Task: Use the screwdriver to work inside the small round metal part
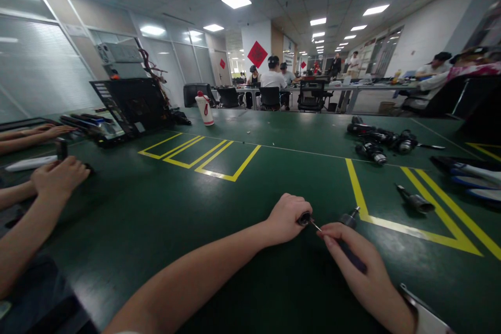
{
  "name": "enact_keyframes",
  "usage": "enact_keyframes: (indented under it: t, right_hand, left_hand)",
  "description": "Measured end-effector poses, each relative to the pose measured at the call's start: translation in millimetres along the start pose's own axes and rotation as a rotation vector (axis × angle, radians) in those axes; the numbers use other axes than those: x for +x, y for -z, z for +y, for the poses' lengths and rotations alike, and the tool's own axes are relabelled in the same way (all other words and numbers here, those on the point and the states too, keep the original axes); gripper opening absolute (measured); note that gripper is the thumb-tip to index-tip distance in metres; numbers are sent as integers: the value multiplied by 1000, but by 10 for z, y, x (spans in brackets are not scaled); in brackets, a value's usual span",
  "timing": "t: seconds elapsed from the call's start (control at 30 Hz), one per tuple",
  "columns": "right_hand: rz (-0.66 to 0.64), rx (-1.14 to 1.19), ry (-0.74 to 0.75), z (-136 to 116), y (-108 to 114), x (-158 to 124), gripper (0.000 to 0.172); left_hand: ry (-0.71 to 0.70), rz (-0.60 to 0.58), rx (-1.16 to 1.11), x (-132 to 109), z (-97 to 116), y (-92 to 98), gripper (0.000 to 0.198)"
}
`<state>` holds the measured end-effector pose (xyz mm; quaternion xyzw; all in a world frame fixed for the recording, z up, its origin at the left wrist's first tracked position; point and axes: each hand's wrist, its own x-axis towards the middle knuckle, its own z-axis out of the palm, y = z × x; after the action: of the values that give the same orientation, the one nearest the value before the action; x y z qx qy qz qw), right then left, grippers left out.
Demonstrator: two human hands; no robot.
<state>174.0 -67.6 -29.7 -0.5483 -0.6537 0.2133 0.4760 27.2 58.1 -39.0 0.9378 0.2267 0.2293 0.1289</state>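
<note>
My left hand (287,217) is closed in a fist around a small black round part (304,218) on the green table (164,209). My right hand (358,266) grips a dark-handled screwdriver (352,257), whose thin metal tip (315,226) meets the part in my left hand. A small black cylindrical piece (349,217) stands just behind my right hand's fingers.
Yellow tape outlines (201,155) mark the table. Another black cylinder (415,201) lies at right, with several black parts (378,141) and blue-white tools (469,175) beyond. A white bottle (205,108) and a black device (125,107) stand at far left. Other people's hands (58,177) work at left.
</note>
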Motion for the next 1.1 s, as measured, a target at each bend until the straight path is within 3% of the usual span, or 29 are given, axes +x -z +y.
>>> enact_keyframes:
  t: [0.2,0.3,0.53,0.87,1.1]
  right_hand:
    - [-27,352,-244,81,39,88,23]
    - [-25,453,-295,125,15,98,23]
    - [0,204,-219,-3,13,46,22]
    - [-46,531,-360,117,-11,99,22]
    - [-13,352,-339,63,-3,67,25]
  left_hand:
    - [56,-25,-182,17,-25,38,11]
    - [97,-34,-272,28,-30,47,12]
    - [86,1,-125,22,8,33,12]
    - [161,29,-294,29,-27,40,16]
    - [191,46,-111,15,-5,19,12]
